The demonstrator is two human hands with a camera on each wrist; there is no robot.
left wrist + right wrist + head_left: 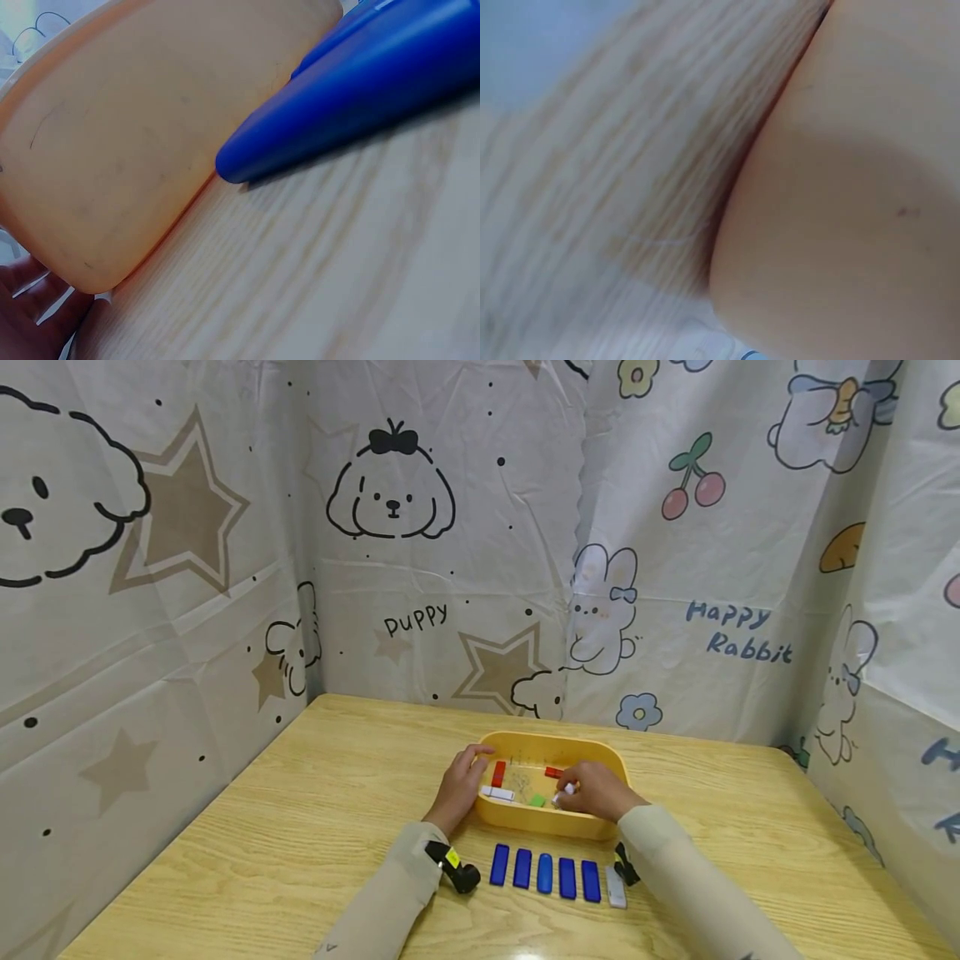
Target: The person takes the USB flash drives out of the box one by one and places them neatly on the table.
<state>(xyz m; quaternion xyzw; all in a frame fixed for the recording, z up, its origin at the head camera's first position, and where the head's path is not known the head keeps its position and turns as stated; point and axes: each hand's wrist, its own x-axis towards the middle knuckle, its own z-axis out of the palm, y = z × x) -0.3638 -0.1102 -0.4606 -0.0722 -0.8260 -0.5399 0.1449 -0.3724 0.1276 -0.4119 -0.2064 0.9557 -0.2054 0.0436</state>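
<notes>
A yellow plastic bin (555, 825) stands on the table, seen from outside in both wrist views. At its left end my left hand (459, 783) rests against the wall and rim, and its fingers (64, 307) show spread beside the bin's lower corner. My right hand (596, 789) reaches over the front rim and pinches a small white block (568, 788) inside. Near it in the bin lie a green piece (537, 801), a long white block (498, 793), a red block (498, 774) and another red block (553, 772). The right hand is out of the right wrist view.
In front of the bin, several blue blocks (522, 868) and a white block (616, 887) stand in a row on the wooden table (322, 810). A patterned curtain (450, 568) surrounds the table's back and sides.
</notes>
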